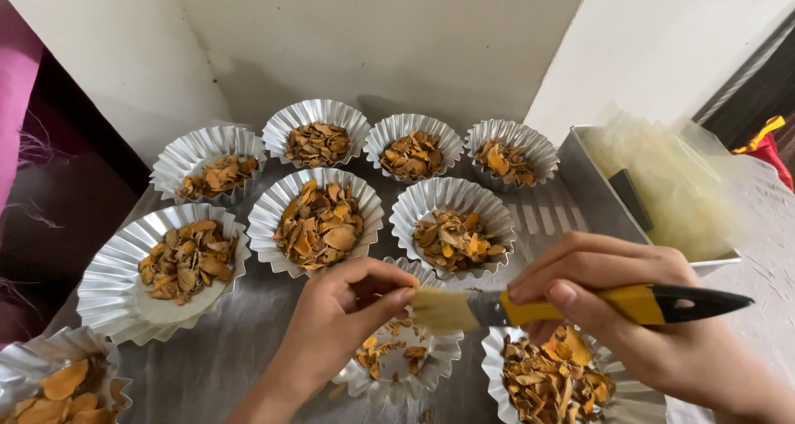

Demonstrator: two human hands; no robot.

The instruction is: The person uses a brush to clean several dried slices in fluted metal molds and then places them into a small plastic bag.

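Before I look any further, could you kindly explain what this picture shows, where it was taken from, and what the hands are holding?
There is one picture, taken by a camera worn on a person's head, looking down at that person's own two bare hands. No machine is involved. On a grey tabletop stand many fluted silver foil cups, each filled with dried orange-brown chips. A metal tray holding a crumpled clear plastic bag sits at the right. The right hand has its grip closed round the yellow and black handle of a small brush. The left hand pinches the brush's pale bristles above a partly filled cup. Another full cup sits under the right hand.
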